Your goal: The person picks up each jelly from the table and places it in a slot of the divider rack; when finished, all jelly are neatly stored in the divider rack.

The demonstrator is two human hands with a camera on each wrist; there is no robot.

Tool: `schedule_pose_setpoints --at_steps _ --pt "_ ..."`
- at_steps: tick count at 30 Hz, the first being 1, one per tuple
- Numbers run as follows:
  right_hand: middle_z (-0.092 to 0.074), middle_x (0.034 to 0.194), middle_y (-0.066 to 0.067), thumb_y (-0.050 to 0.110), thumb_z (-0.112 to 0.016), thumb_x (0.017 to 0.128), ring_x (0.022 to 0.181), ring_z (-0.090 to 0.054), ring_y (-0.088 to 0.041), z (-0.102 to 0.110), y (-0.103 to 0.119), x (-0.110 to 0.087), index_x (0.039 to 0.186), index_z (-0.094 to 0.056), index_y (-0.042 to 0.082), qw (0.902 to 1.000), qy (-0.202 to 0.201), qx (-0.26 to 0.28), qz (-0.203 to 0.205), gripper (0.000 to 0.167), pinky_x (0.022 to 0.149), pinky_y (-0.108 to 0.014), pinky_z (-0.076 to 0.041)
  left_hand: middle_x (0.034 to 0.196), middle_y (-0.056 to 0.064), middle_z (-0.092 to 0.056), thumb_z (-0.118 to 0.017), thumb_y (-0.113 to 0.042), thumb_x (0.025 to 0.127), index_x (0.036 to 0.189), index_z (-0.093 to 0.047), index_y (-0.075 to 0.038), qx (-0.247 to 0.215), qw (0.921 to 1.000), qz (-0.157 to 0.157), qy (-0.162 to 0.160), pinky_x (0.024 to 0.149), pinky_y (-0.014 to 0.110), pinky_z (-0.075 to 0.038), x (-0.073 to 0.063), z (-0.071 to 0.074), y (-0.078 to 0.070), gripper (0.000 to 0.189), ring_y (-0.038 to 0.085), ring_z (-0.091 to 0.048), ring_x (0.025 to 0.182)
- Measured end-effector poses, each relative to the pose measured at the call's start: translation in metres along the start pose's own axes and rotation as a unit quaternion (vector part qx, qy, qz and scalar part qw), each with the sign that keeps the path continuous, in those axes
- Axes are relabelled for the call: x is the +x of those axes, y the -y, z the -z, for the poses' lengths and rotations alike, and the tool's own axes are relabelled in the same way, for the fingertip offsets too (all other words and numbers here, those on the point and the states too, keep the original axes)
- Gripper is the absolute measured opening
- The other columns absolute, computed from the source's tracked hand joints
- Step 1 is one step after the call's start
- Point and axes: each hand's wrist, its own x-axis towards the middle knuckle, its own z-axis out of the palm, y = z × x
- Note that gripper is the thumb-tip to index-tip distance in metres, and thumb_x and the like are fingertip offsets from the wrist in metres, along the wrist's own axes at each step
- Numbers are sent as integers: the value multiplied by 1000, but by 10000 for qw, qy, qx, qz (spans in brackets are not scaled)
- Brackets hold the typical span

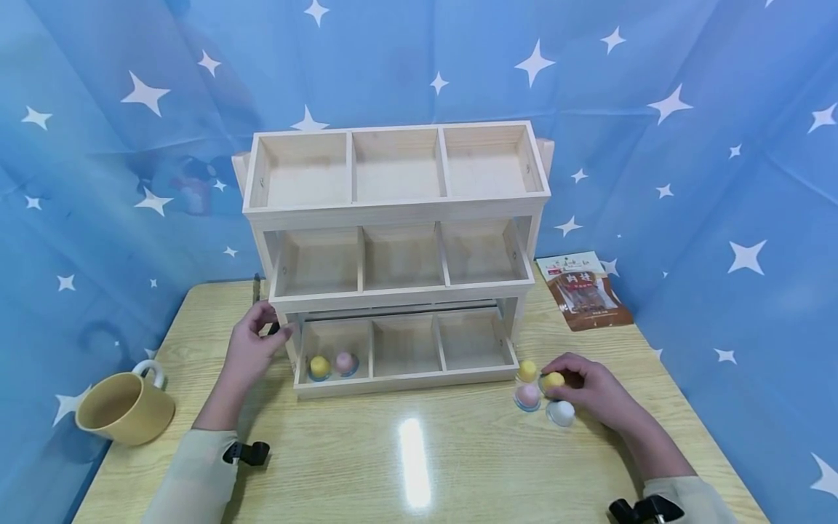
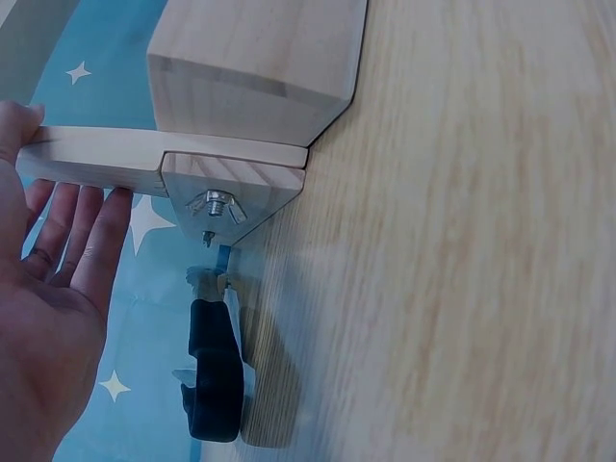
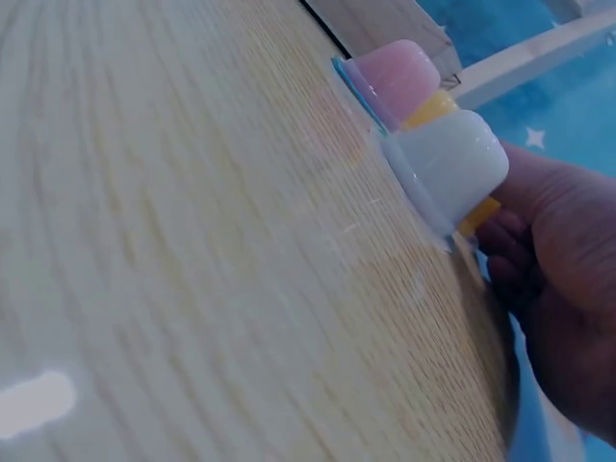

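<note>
While my right hand (image 1: 592,393) pinches yellow cup (image 1: 553,380) between thumb and fingers, I judge light, even pressure best, any lift straight up, so white cup (image 1: 561,413) and pink cup (image 1: 527,397) just beside don't tip. Second yellow cup (image 1: 527,370) near too. Left hand (image 1: 255,342) grips wooden rack (image 1: 396,213) by side post (image 2: 96,144), thumb opposite fingers; steady hold suits. Bottom tray (image 1: 406,383), left compartment: yellow piece (image 1: 319,367), pink piece (image 1: 345,362). Farther out: mug (image 1: 144,418) at left, snack packet (image 1: 585,295) at right.

Rack (image 1: 399,210): bare wood, matt. Table (image 1: 340,458): glossy wood grain. 4 cups (image 1: 527,397) toward its right edge: smooth, shiny plastic. Pouch (image 1: 584,295), far right corner: plastic-looking. Wing nut (image 2: 216,204): shiny metal.
</note>
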Motion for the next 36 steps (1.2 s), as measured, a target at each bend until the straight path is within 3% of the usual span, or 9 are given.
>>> schedule_pose_setpoints --at_steps 15,21,24,29,32,36 --pt "-73 121 -3 25 -88 98 102 -66 -19 6 7 6 122 -82 17 9998 -183 -57 -45 26 82 -26 -58 117 5 -67 -79 -9 103 138 -62 -2 -96 9999 -92 2 83 17 -58 2 0 3 40 10 -62 111" --pt "-74 116 -1 16 -90 95 95 -67 -15 8 23 7 119 -83 15 9961 -526 -393 586 25 79 -26 -60 119 11 -68 -79 -10 104 137 -62 -2 -67 9999 -125 27 83 17 -57 1 0 1 39 9 -62 111" --pt "-75 114 1 11 -92 93 96 -67 -12 9 36 8 117 -83 16 9901 -822 -636 938 27 78 -26 -58 121 18 -68 -79 -10 104 138 -62 -1 -116 9998 -122 88 85 17 -58 1 0 0 39 11 -63 111" --pt "-75 112 6 10 -94 90 98 -63 -7 8 59 15 116 -84 19 9796 -1284 -979 1198 29 72 -29 -53 124 24 -67 -78 -10 105 139 -61 0 -127 9998 -127 128 86 16 -58 1 0 -1 39 14 -63 114" --pt "-74 113 7 10 -94 90 100 -62 -6 2 71 20 116 -84 19 9772 -1427 -943 1257 30 72 -27 -50 126 25 -67 -77 -9 105 140 -61 -1 -117 9997 -157 134 86 16 -58 3 0 1 39 14 -63 114" --pt "-75 117 4 7 -92 91 106 -63 -6 -13 87 30 119 -83 17 9766 -1526 -580 1401 31 80 -23 -52 127 23 -68 -77 -9 105 142 -61 -2 -89 9997 -179 103 85 16 -58 2 1 2 41 11 -62 114"
